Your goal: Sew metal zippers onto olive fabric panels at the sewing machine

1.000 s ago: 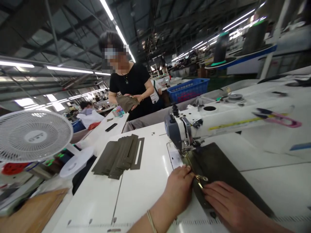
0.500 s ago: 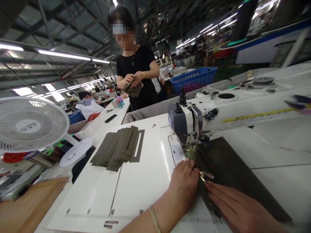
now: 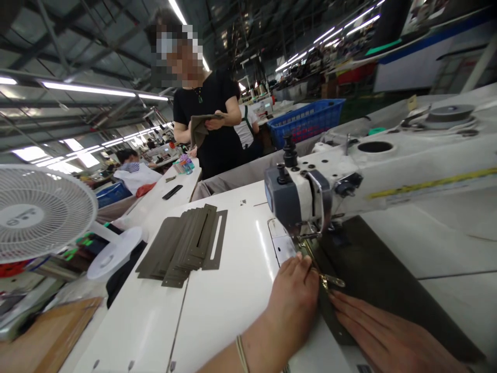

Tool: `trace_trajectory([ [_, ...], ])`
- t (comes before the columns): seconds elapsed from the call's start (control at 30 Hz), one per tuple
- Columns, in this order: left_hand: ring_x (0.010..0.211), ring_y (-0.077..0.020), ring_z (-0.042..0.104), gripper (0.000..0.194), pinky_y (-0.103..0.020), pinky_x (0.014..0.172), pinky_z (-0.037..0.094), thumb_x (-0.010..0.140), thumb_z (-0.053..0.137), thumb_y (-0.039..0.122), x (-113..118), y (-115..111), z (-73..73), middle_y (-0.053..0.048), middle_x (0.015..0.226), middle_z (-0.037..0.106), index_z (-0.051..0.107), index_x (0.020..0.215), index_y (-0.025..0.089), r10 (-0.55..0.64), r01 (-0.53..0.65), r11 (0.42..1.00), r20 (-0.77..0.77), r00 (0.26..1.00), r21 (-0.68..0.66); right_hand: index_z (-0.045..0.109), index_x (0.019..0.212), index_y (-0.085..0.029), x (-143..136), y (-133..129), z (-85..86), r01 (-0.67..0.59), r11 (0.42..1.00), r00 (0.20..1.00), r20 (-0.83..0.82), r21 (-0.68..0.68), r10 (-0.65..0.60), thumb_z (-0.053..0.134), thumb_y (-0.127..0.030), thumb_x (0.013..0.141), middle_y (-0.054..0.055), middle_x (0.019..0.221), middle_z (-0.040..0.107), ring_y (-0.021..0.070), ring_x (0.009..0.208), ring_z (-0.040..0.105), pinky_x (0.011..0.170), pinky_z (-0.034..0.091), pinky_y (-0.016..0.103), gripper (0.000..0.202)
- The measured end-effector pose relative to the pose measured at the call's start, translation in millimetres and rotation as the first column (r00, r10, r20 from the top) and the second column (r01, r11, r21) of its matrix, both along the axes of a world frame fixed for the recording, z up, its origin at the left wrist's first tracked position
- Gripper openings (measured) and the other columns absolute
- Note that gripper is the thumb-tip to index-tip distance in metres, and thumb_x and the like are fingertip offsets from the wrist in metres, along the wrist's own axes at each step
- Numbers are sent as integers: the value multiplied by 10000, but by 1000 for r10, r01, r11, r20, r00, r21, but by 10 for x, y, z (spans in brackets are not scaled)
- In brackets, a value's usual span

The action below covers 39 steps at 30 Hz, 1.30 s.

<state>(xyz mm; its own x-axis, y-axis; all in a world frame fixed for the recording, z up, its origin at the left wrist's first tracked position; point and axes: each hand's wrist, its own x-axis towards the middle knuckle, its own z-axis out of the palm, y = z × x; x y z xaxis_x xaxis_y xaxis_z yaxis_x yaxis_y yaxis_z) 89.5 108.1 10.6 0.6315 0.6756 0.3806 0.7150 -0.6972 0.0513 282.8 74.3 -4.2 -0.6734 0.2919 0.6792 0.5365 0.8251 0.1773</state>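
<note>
Under the presser foot of the sewing machine (image 3: 297,199) lies a dark olive panel (image 3: 380,269) with a gold zipper (image 3: 315,264) along its left edge. My left hand (image 3: 293,300), a band round its wrist, presses on the zipper's edge just in front of the needle area, fingers bent and together. Right of the zipper pull (image 3: 334,281), my right hand (image 3: 388,331) lies flat on the panel with fingers stretched out. A fanned stack of olive pieces (image 3: 182,243) rests on the white table (image 3: 229,305) to the left.
A white fan (image 3: 42,212) stands at the left, above a brown board (image 3: 54,336). Across the table a person in black (image 3: 212,103) holds an olive piece (image 3: 200,129). A phone (image 3: 172,192) and a blue basket (image 3: 306,122) are farther back.
The camera view has shifted slightly. The standing person has leaned left and now holds the olive piece opened out higher up. Both my hands keep nearly the same place on the panel.
</note>
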Motion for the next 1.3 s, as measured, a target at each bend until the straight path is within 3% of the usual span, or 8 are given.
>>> trace_trajectory([
  [0.17, 1122, -284, 619, 253, -404, 1006, 524, 915, 486, 134, -12, 48, -81, -182, 1215, 637, 599, 1130, 64, 15, -18, 999, 69, 997, 47, 734, 943, -132, -10, 89, 12, 28, 999, 1000, 6, 26, -28, 348, -45, 844, 111, 1004, 732, 179, 908, 697, 759, 585, 234, 408],
  [0.43, 961, -237, 644, 179, -366, 853, 598, 921, 470, 104, 16, 201, -28, -127, 1028, 659, 612, 1028, 120, 40, -40, 999, 129, 991, -4, 735, 868, -127, -105, 235, 21, 67, 997, 996, -59, 34, -65, 319, -4, 840, 95, 943, 742, 161, 878, 691, 787, 571, 229, 435],
  [0.67, 882, -219, 648, 166, -350, 781, 608, 904, 498, 84, -25, 265, -108, -100, 960, 647, 595, 1028, 135, 47, -51, 999, 203, 978, 12, 731, 888, -130, -155, 317, 40, 118, 993, 986, -121, -13, -119, 309, 2, 854, 78, 948, 735, 139, 925, 658, 854, 550, 228, 444],
  [0.93, 844, -217, 632, 163, -355, 751, 594, 901, 472, 72, -39, 395, -142, -105, 943, 637, 615, 940, 139, 72, -65, 997, 204, 976, -42, 711, 864, -129, -262, 412, -77, 147, 989, 968, -205, -19, -147, 304, 38, 810, 79, 895, 735, 146, 874, 667, 819, 547, 232, 443],
  [1.03, 875, -229, 620, 186, -376, 781, 588, 877, 460, 71, -46, 372, -123, -126, 978, 636, 619, 956, 127, 81, -67, 994, 168, 982, -89, 708, 967, -138, -167, 379, -43, 93, 991, 981, -162, -96, -108, 362, -52, 862, 89, 977, 732, 164, 924, 674, 825, 556, 251, 372],
  [1.13, 988, -267, 606, 280, -419, 899, 555, 788, 512, 97, -60, 295, -25, -163, 1050, 628, 617, 1048, 96, 65, -48, 989, 119, 991, -143, 672, 1097, -189, -24, 454, 37, 79, 932, 981, -138, -353, -135, 445, -240, 927, 79, 1055, 715, 172, 951, 674, 828, 559, 261, 288],
  [1.2, 1099, -305, 569, 415, -488, 1034, 462, 730, 545, 145, -68, 230, 63, -181, 1107, 619, 595, 1135, 74, 42, -32, 986, 57, 997, -161, 675, 1035, -206, 16, 605, 65, 131, 889, 954, -189, -440, -234, 434, -302, 943, 76, 981, 715, 182, 882, 681, 779, 565, 284, 275],
  [1.3, 1210, -333, 505, 513, -556, 1150, 285, 722, 549, 207, -62, 146, 154, -191, 1170, 606, 563, 1214, 61, 68, -70, 978, -18, 998, -195, 679, 864, -184, -47, 879, 51, 260, 871, 915, -180, -417, -360, 459, -345, 898, 103, 825, 689, 228, 745, 663, 659, 551, 340, 274],
])
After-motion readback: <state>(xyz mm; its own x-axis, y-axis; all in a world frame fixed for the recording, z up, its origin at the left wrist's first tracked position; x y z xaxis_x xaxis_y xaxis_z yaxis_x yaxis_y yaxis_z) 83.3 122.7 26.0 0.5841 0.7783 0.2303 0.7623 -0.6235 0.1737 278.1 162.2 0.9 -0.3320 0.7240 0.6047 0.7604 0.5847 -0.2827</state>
